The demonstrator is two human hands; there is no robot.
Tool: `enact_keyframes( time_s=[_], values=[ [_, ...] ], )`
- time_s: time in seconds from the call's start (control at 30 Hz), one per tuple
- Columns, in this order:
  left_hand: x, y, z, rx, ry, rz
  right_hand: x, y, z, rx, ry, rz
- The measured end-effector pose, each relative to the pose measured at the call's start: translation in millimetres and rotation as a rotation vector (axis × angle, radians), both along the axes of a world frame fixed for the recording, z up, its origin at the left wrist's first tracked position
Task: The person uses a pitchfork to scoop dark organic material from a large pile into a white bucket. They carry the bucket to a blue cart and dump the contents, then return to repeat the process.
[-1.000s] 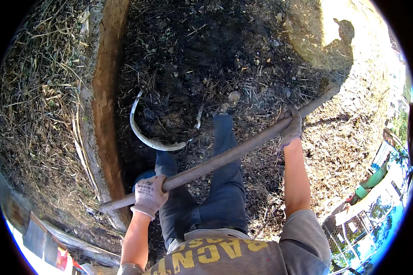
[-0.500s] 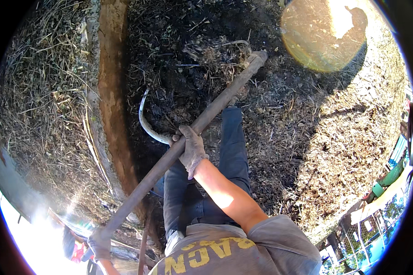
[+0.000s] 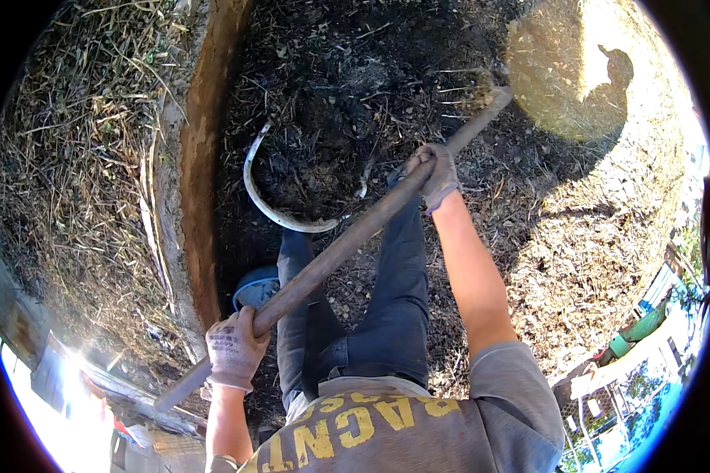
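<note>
Both of my hands, in pale work gloves, hold the long wooden handle of a rake that slants from lower left to upper right. My left hand is wrapped around it near the lower end. Farther up, my right hand grips it close to the head. Several thin tines stick out leftward at the far end, over dark soil and plant litter; their tips are hard to make out. A white curved strip, bent like a hoop, lies on the ground in front of my legs.
A brown wooden edge runs along the left, with dry straw beyond it. By my left leg is a rounded blue thing. Sunlit litter covers the right side. Fencing and a green pipe stand at the lower right.
My right hand has slid up the handle, farther from me and to the right. My left hand has come up and right. The rake head has shifted right, away from the clump of litter around it.
</note>
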State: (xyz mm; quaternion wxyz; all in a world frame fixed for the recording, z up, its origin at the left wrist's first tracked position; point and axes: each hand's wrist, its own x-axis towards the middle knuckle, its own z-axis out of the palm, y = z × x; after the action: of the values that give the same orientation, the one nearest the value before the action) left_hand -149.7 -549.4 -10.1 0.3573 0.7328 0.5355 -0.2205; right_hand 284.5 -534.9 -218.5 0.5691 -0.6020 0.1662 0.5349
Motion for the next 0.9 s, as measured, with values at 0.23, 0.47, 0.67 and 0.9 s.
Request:
enact_keyframes(
  time_s=[0.23,0.47,0.67,0.9],
  values=[
    [-175,-66,93,-0.161,0.269,0.352,-242,16,60,-0.308,0.232,-0.129],
    [-310,-153,130,-0.467,0.473,0.452,-363,-32,152,-0.493,0.303,0.005],
    [-394,-246,154,-0.717,0.528,0.6,-432,-76,158,-0.502,0.406,0.254],
    [-363,-290,177,-0.708,0.497,0.687,-430,-75,179,-0.658,0.461,0.411]
  ],
)
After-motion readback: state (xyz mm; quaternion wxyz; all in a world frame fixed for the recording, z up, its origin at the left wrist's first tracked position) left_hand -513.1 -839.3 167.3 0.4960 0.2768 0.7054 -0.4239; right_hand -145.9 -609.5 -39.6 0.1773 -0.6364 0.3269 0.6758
